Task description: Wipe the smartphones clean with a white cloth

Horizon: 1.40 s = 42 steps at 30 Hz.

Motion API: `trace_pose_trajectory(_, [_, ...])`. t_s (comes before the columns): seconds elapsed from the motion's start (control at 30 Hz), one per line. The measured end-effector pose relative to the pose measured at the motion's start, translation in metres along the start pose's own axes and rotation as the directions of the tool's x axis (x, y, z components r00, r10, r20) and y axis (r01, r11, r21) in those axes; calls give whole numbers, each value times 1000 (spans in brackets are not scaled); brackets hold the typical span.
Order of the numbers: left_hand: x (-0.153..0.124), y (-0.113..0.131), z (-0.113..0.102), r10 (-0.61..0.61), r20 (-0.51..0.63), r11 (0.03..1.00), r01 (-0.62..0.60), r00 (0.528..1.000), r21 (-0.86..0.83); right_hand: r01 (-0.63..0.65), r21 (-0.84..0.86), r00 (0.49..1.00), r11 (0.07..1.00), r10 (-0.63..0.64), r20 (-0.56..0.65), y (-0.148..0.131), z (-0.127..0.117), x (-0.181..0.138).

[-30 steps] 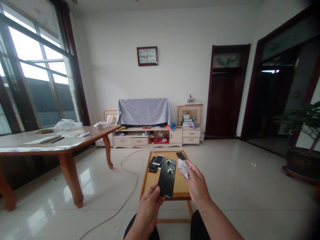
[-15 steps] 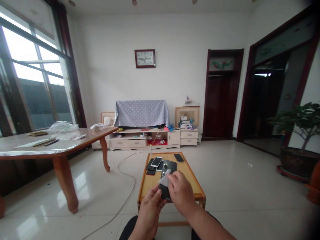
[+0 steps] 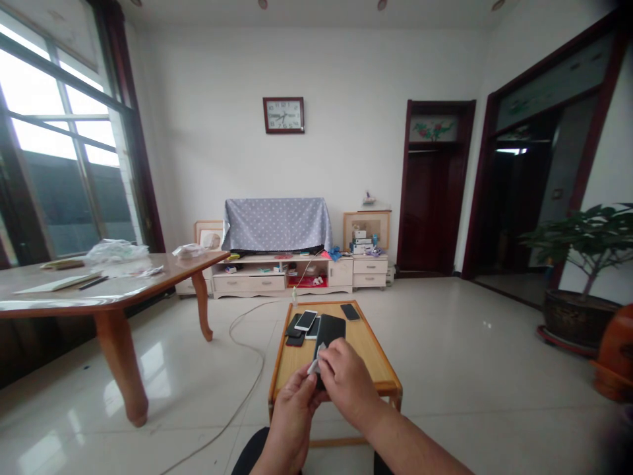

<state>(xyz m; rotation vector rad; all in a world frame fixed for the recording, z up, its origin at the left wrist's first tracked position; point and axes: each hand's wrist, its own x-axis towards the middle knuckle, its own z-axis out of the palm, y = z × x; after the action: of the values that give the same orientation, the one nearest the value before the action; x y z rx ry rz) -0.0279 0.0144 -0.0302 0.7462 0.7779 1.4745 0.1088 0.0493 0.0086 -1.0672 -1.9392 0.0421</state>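
Observation:
A dark smartphone (image 3: 332, 328) is held tilted above a small wooden table. My left hand (image 3: 295, 404) grips its lower end, thumb on the near side. Pinched in the fingers of my right hand (image 3: 349, 375) is a crumpled white wipe (image 3: 315, 363), pressed against the phone's left edge. The phone's upper face looks plain and dark, with no camera lenses showing; its lower part is hidden by my hands. Just behind it on the table lie a white-framed phone (image 3: 306, 320) and a dark phone (image 3: 295, 341), overlapping others.
The low wooden table (image 3: 291, 369) stands before my knees. Another dark phone (image 3: 350, 312) rests at its far right. A cable (image 3: 262, 369) runs over the floor on the left. Beside the window is a larger table (image 3: 163, 290) with plastic bags (image 3: 116, 252). A potted plant (image 3: 581, 310) stands right.
The held phone showed its camera lenses before; now that face is out of sight. The wipe and my right hand have moved left and down, from the phone's back to its left edge.

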Motion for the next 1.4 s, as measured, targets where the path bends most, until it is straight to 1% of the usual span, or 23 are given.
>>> trace_pose_trajectory(0.07, [1, 0, -4, 5, 11, 1000, -4, 1000, -16, 14, 18, 999, 1000, -15, 31, -3, 5, -10])
trace_pose_trajectory(0.1, [0, 0, -6, -1, 4, 1000, 2, 1000, -14, 1, 20, 1000, 1000, -1, 15, -2, 5, -10])
trace_pose_trajectory(0.17, [-2, -1, -8, -23, -21, 1000, 23, 1000, 5, -51, 16, 997, 999, 52, -64, 6, -1, 2])
trace_pose_trajectory(0.23, [-5, -3, -7, -45, -44, 999, 46, 998, 20, -95, 8, 984, 995, 95, -151, 15, -9, 22])
trace_pose_trajectory(0.3, [-7, -3, -3, -54, -67, 998, 55, 996, 22, -105, -11, 976, 994, 101, -194, 17, -15, 37])
trace_pose_trajectory(0.33, [-7, -4, -2, -57, -74, 998, 58, 996, 19, -94, -25, 977, 995, 88, -194, 14, -14, 40])
trace_pose_trajectory(0.4, [-6, -3, -1, -54, -61, 999, 54, 997, -2, -50, -51, 987, 997, 42, -157, 2, -7, 34])
trace_pose_trajectory(0.5, [-2, 0, -7, -30, -35, 997, 27, 999, -74, 2, -39, 999, 999, -3, -35, -18, 11, 2])
trace_pose_trajectory(0.57, [1, 2, -14, -13, -60, 994, 7, 998, -110, 12, -16, 1000, 1000, -12, 8, -22, 20, -18])
trace_pose_trajectory(0.63, [3, 6, -20, 0, -108, 994, -12, 994, -113, 2, -4, 1000, 1000, -2, 1, -17, 21, -27])
trace_pose_trajectory(0.73, [3, 9, -19, 21, -166, 993, -39, 986, -110, -41, -23, 996, 999, 39, -75, -6, 15, -20])
trace_pose_trajectory(0.8, [2, 8, -14, 22, -171, 992, -43, 985, -120, -63, -36, 992, 997, 59, -110, -7, 13, -12])
trace_pose_trajectory(0.83, [1, 8, -11, 18, -161, 991, -39, 987, -128, -65, -33, 992, 997, 61, -108, -10, 14, -9])
trace_pose_trajectory(0.9, [0, 7, -6, 7, -130, 989, -26, 991, -146, -56, -10, 996, 998, 55, -68, -20, 18, -9])
trace_pose_trajectory(1.0, [-2, 7, -7, 15, -103, 985, -33, 995, -169, -52, 43, 998, 998, 52, -18, -29, 24, -15])
trace_pose_trajectory(1.17, [-2, 13, -13, 47, -152, 983, -73, 987, -167, -114, 58, 990, 992, 119, -82, -20, 22, -16])
trace_pose_trajectory(1.33, [-3, 11, -6, 54, -144, 982, -79, 988, -173, -109, 74, 993, 991, 112, -36, -26, 26, -13])
trace_pose_trajectory(1.4, [-3, 11, -7, 54, -161, 980, -83, 985, -180, -118, 107, 991, 987, 124, -51, -25, 27, -13])
